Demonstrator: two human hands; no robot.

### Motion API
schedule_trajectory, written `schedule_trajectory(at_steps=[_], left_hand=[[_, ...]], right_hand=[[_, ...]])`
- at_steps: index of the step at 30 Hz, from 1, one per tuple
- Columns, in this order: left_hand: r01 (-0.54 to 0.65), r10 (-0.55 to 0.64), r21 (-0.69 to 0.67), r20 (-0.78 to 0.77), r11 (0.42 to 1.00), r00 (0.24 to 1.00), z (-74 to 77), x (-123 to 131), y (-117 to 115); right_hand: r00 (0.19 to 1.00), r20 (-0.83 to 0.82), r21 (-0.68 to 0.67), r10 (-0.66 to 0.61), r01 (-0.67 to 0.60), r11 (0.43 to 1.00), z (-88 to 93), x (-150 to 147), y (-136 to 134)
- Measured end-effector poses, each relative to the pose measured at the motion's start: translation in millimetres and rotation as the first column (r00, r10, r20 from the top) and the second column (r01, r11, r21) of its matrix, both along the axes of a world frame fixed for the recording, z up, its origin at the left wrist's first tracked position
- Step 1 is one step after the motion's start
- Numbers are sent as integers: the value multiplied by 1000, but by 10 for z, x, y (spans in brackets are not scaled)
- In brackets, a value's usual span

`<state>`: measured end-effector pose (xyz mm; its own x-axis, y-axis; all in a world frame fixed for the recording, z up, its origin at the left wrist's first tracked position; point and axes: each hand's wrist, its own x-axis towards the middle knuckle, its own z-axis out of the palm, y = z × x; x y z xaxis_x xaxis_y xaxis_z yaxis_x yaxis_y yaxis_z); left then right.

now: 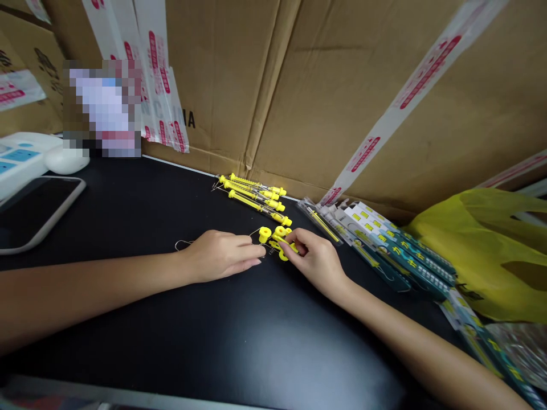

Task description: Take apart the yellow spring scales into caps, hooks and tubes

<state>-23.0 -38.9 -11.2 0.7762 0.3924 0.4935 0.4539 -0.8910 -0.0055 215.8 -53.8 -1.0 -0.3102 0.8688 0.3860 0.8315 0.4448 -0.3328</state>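
My left hand point(222, 254) lies on the black table point(171, 319), fingers pressed together over a thin metal wire piece point(183, 245) whose loop sticks out by the wrist. My right hand point(315, 259) pinches a small yellow plastic part point(284, 250) just right of the left fingertips. Two more yellow plastic caps point(272, 233) sit right above the fingers. A row of several assembled yellow tools point(256, 199) lies behind them, near the cardboard.
Cardboard boxes point(325, 97) with printed tape wall off the back. Packaged tools in blister cards point(384, 250) fan out at the right, beside a yellow plastic bag point(491, 250). A phone point(34, 210), a white scale-like device point(21, 159) and a white mouse point(66, 160) sit at the left.
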Motion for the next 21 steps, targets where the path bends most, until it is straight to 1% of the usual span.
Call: schedule_trajectory(at_steps=[3, 5, 12, 17, 21], left_hand=[[-8, 8, 11, -8, 1000, 1000, -4, -1, -2], [-9, 9, -6, -11, 1000, 1000, -12, 4, -1], [17, -7, -153, 69, 988, 998, -44, 34, 8], [-7, 20, -186, 67, 982, 998, -21, 29, -6], [-18, 28, -197, 50, 980, 998, -8, 20, -15]], right_hand=[[1000, 24, -2, 5, -5, 1000, -34, -1, 14], [1000, 26, -11, 2, -1, 1000, -51, -1, 22], [1000, -25, 0, -9, 9, 1000, -71, -5, 23], [994, -76, 29, 76, -74, 997, -46, -57, -78], [984, -73, 29, 160, -158, 987, -43, -107, -179]])
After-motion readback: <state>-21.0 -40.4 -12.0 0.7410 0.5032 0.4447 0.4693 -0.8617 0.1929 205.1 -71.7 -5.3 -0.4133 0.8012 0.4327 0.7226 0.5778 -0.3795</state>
